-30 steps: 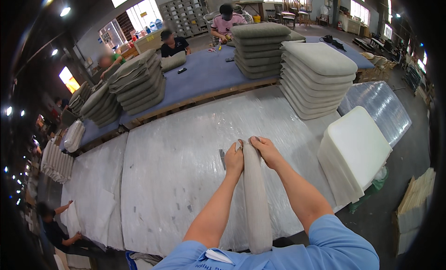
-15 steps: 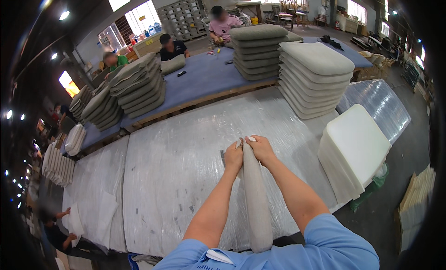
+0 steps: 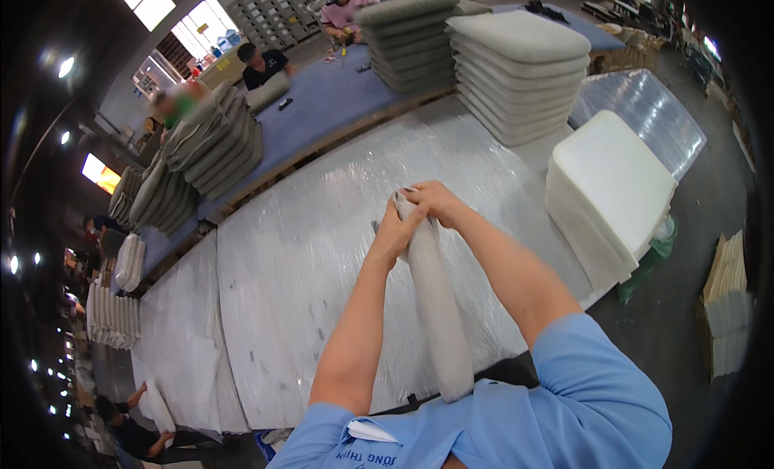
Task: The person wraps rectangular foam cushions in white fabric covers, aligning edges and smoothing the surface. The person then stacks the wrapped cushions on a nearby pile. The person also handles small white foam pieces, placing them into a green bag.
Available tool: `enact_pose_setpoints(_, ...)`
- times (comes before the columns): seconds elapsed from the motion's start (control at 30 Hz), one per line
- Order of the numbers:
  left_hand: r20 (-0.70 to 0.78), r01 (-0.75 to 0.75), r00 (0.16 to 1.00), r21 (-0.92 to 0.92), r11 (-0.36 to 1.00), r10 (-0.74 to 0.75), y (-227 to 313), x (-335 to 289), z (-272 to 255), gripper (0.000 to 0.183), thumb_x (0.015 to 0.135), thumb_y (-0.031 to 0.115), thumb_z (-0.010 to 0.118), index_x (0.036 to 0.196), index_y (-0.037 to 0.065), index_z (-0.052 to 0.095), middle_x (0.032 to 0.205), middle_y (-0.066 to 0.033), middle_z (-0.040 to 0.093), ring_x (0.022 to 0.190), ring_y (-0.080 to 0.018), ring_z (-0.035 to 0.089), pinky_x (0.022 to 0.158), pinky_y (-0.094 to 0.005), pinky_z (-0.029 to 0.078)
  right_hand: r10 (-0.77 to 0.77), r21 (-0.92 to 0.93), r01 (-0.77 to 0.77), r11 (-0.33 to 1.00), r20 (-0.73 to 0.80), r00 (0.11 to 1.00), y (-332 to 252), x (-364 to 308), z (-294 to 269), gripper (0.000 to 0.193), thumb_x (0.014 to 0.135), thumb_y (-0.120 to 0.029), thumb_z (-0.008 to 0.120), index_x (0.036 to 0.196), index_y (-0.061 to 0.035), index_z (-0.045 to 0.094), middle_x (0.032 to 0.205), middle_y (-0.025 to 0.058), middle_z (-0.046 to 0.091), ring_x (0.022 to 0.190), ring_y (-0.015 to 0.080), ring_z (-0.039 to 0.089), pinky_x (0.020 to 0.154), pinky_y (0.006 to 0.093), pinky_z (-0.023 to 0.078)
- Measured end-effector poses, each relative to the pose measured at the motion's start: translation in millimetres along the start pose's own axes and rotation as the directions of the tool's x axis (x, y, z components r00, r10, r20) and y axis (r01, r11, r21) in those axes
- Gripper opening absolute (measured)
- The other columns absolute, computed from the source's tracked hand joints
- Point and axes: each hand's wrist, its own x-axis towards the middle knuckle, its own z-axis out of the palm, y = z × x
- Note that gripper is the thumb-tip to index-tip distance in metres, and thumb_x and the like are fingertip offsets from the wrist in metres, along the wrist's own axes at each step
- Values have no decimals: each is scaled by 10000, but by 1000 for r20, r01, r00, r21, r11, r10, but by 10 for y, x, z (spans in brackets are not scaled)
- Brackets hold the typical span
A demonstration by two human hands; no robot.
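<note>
A long grey fabric cover [image 3: 439,308], bunched into a narrow strip, runs from my chest out over the plastic-wrapped table [image 3: 306,251]. My left hand [image 3: 397,231] and my right hand [image 3: 435,201] both grip its far end, fingers closed around the cloth, held a little above the table. The cover's far tip is hidden between my hands.
A stack of white foam slabs [image 3: 609,187] sits at the table's right edge. Grey cushion stacks [image 3: 516,66] stand behind, with more stacked cushions [image 3: 214,150] at the left. People work at a blue table [image 3: 322,106] beyond. A person [image 3: 133,429] crouches at lower left.
Both hands have drawn closer together and closed around the cover's far end, lifting it slightly. The view has shifted a little closer to the table.
</note>
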Motion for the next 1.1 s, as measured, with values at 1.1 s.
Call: enact_pose_setpoints(1.1,-95,295,741,-843,450,-664,-1390,-3676,-868,644,993,244,599,1532,-12,356,1410,-210,565,1221,-326,627,961,-463,574,61,318,36,947,-289,955,966,-1867,-471,272,953,-251,666,1089,-23,722,1028,79,697,918,188,628,844,326,501)
